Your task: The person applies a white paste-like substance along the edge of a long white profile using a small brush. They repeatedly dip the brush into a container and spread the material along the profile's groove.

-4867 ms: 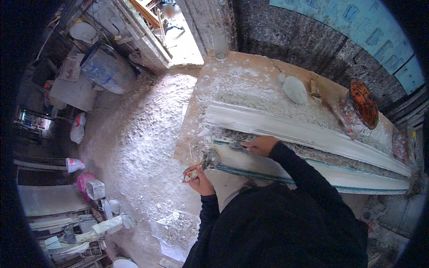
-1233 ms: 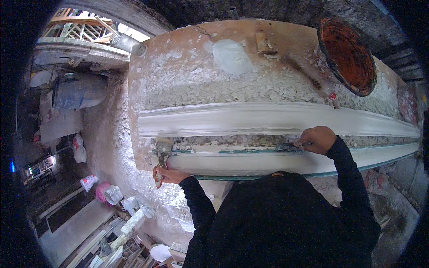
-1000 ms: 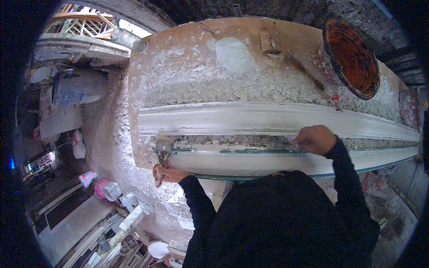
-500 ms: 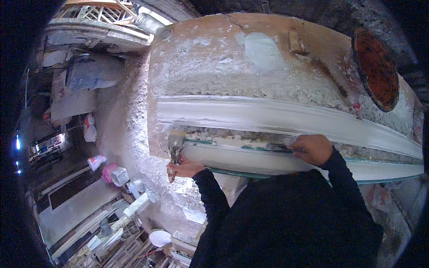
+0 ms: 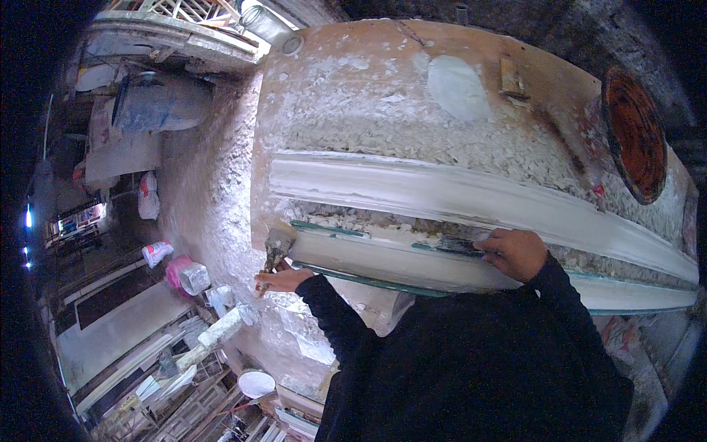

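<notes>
My left hand (image 5: 283, 281) is closed round the handle of a putty knife (image 5: 279, 241), whose wide, plaster-smeared blade is beside the left end of the nearer long white moulding (image 5: 368, 254). Teal strips edge this moulding. Over its far edge, my right hand (image 5: 513, 253) grips a dark flat tool (image 5: 460, 245); its exact kind cannot be made out. The tool lies low along the gap between the nearer piece and a second white moulding (image 5: 412, 180) behind it. Crumbs of plaster (image 5: 390, 230) line that gap.
A plaster-spattered board (image 5: 331, 110) carries both mouldings. Farther back are a white patch (image 5: 458, 87), a small wooden block (image 5: 513, 77) and a round orange-brown basin (image 5: 635, 136). A clear jar (image 5: 271, 29) lies at the far left corner. Bags and timber clutter the left floor.
My left hand with the putty knife has shifted left and slightly down, and the knife now tilts to the right. My right hand stays near the gap. The whole view has shifted slightly.
</notes>
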The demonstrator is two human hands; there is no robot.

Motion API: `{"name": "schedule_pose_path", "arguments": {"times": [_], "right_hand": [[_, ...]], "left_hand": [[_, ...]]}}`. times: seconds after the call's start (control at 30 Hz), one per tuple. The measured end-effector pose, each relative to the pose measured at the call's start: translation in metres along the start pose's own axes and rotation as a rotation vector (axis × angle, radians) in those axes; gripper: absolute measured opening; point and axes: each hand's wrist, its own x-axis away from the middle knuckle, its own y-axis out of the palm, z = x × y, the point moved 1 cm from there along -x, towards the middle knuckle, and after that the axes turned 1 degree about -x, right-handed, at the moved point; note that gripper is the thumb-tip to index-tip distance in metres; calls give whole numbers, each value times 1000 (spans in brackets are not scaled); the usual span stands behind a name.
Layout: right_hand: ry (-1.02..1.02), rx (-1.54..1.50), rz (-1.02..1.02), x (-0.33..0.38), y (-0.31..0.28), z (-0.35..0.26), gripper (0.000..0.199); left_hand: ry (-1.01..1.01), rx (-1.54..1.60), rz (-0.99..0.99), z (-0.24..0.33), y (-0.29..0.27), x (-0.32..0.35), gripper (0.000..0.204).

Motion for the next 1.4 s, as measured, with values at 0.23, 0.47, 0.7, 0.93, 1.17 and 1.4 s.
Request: {"name": "schedule_pose_path", "arguments": {"times": [0.23,0.47,0.7,0.93,1.17,1.4], "right_hand": [[10,9,43,7,0,6,24],[-9,-52,72,15,7,9,24],[-24,-51,120,19,4,4,25],[-15,-52,155,18,5,3,24],[-6,-40,150,14,5,-1,25],[-19,-30,140,10,2,-9,25]], "left_hand": [[-322,-140,-335,-27,6,-57,47],[-438,-138,-550,-35,18,-60,37],[-537,-60,-587,-25,23,-63,30],[-560,-4,-609,-20,24,-70,30],[-558,-34,-635,-16,26,-66,31],[-531,-134,-643,-31,27,-67,32]]}}
